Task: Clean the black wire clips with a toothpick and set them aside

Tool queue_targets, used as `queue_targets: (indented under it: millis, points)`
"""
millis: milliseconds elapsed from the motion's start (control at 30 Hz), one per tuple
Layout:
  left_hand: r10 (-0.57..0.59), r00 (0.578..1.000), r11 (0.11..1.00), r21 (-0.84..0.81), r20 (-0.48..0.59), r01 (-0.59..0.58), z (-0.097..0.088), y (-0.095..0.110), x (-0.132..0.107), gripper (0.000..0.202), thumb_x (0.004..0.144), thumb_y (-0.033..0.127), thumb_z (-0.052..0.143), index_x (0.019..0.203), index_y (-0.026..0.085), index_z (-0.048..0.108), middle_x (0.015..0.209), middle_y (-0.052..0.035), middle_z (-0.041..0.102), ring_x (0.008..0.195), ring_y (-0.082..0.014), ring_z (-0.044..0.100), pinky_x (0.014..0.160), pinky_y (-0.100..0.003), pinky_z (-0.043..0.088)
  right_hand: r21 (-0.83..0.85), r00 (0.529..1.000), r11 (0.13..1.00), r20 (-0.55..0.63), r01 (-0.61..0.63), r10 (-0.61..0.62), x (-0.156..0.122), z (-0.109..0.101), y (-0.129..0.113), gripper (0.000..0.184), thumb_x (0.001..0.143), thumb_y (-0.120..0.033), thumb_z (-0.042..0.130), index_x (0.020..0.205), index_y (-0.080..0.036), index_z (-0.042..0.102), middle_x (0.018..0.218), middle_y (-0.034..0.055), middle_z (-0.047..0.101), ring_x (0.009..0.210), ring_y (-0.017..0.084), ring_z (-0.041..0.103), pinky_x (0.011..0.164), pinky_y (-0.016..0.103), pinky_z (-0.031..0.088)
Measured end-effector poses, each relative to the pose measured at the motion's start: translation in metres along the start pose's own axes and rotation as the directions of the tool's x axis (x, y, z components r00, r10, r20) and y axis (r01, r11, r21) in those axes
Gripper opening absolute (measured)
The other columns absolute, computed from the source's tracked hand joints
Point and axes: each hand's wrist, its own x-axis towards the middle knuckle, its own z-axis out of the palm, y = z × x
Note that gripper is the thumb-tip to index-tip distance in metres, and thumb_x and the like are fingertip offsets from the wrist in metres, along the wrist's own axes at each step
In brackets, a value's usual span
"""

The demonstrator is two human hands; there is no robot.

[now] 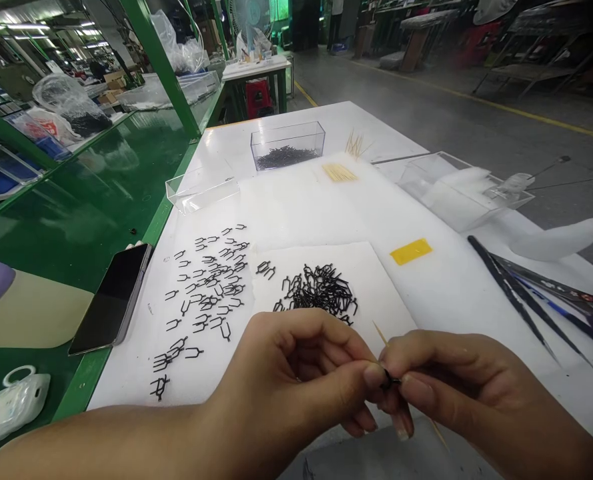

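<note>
My left hand (301, 373) pinches a small black forked part (388, 382) between thumb and forefinger. From the other side, the thumb and forefinger of my right hand (456, 383) close on the same part, so the fingertips of both hands nearly meet. A toothpick (380, 333) runs slantwise through my right hand, its tip above the fingers and its other end below. Just beyond my hands lies a dense pile of black forked parts (321, 290) on a white sheet (371, 267). More loose forked parts (211, 283) are scattered to the left.
At the back stand a clear box of black pieces (287, 157) and several toothpicks (340, 173). A yellow strip (411, 251) and tweezers (516, 300) lie right, below a clear tray (446, 190). A phone (111, 300) rests on the left edge near an empty clear box (203, 193).
</note>
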Motion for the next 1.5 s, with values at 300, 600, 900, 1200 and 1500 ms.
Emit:
queue_targets:
  millis: [300, 600, 900, 1200, 1500]
  points:
    - [-0.048, 0.998, 0.999, -0.022, -0.037, 0.047, 0.0, 0.003, 0.002, 0.018, 0.071, -0.007, 0.075, 0.072, 0.01, 0.067, 0.063, 0.0038, 0.07, 0.054, -0.0021, 0.064, 0.052, -0.005, 0.052, 0.051, 0.999, 0.998, 0.013, -0.038, 0.038, 0.001, 0.001, -0.001, 0.006, 0.085, -0.029, 0.073, 0.083, -0.03, 0.079, 0.065, -0.002, 0.069, 0.062, 0.007, 0.067, 0.062, 0.011, 0.056]
    - [-0.048, 0.997, 0.987, 0.149, -0.058, 0.056, -0.004, 0.004, 0.001, 0.017, 0.068, 0.0, 0.081, 0.071, 0.01, 0.068, 0.062, 0.0041, 0.067, 0.052, -0.002, 0.061, 0.052, -0.005, 0.051, 0.083, 0.995, 0.993, 0.06, -0.08, 0.075, -0.003, -0.004, 0.001, 0.009, 0.087, -0.021, 0.071, 0.086, -0.028, 0.078, 0.075, -0.0019, 0.073, 0.067, 0.006, 0.067, 0.066, 0.011, 0.055]
    - [-0.023, 0.997, 0.975, 0.218, -0.068, 0.037, -0.002, 0.006, 0.002, 0.017, 0.067, -0.002, 0.08, 0.07, 0.009, 0.068, 0.062, 0.0037, 0.066, 0.052, -0.0019, 0.06, 0.051, -0.005, 0.05, 0.073, 0.992, 0.991, 0.068, -0.114, 0.109, -0.003, -0.007, 0.006, 0.011, 0.087, -0.019, 0.07, 0.086, -0.027, 0.078, 0.076, -0.0014, 0.072, 0.069, 0.008, 0.067, 0.069, 0.015, 0.055]
    - [0.06, 0.998, 0.943, 0.329, -0.037, -0.045, -0.005, 0.004, 0.001, 0.016, 0.069, 0.001, 0.08, 0.071, 0.01, 0.067, 0.062, 0.0032, 0.067, 0.051, -0.0024, 0.061, 0.051, -0.004, 0.051, 0.022, 0.991, 0.994, 0.081, -0.106, 0.104, 0.0, -0.005, 0.004, 0.008, 0.087, -0.025, 0.071, 0.084, -0.027, 0.078, 0.071, -0.0031, 0.07, 0.067, 0.006, 0.067, 0.068, 0.013, 0.055]
    - [0.639, 0.677, 0.256, 0.73, 0.365, -0.634, -0.013, 0.002, -0.003, 0.007, 0.081, -0.002, 0.069, 0.083, 0.005, 0.069, 0.073, -0.007, 0.075, 0.066, -0.0092, 0.071, 0.069, -0.007, 0.057, -0.116, 0.998, 0.993, -0.051, -0.027, 0.021, 0.004, -0.007, -0.002, 0.008, 0.085, -0.028, 0.073, 0.082, -0.032, 0.079, 0.066, -0.0042, 0.072, 0.064, 0.007, 0.068, 0.064, 0.011, 0.055]
